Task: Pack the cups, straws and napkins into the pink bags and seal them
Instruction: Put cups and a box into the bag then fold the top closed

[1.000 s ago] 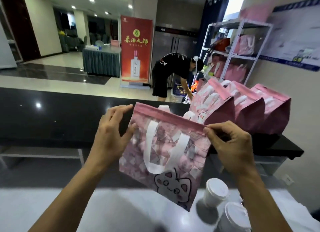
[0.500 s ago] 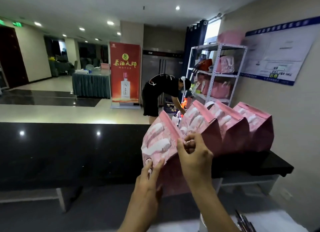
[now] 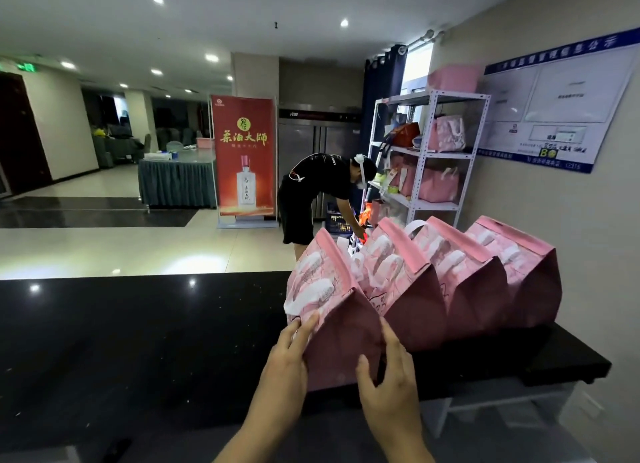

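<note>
The nearest pink bag stands on the black counter at the left end of a row of three sealed pink bags, touching the next one. The left hand lies flat with straight fingers on its left face, and the right hand presses open-fingered on its near right edge. To set it well, I judge both palms should nudge it square and upright against its neighbour, then let go gently so the folded top stays closed.

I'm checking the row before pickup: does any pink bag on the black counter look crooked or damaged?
Nothing stands out. Four sealed pink bags stand in a row on the black counter, tops folded shut; both hands flank the nearest bag.
</note>
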Demonstrator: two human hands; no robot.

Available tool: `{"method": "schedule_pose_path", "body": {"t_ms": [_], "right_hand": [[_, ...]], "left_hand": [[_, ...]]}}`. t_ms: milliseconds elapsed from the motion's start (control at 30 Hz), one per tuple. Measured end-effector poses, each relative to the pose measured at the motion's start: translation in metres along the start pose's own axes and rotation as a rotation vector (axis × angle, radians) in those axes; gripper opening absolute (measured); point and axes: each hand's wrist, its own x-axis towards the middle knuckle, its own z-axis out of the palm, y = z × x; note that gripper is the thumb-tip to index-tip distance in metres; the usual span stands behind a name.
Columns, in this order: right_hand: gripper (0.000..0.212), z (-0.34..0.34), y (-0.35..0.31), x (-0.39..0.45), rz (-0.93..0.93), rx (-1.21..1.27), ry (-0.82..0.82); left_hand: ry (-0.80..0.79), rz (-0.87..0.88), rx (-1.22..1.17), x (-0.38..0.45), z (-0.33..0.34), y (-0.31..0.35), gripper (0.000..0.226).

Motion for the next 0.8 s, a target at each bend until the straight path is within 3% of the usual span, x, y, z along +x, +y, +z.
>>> {"method": "schedule_pose_path", "body": {"t_ms": [400, 600, 800], "right_hand": [[0.076, 0.007, 0.017, 0.018, 0.048, -0.031, -0.133], [0.069, -0.002, 0.030, -0.015, -0.024, -0.059, -0.185], [0.057, 0.008, 0.031, -0.061, -0.182, -0.043, -0.308]], "left_hand": [[-0.080, -0.005, 0.010, 0.030, -0.006, -0.013, 0.087], [-0.107, -0.096, 0.275, -0.021, -0.014, -0.022, 0.080], [-0.029, -0.246, 0.456, -0.105, -0.026, -0.003, 0.055]]}}
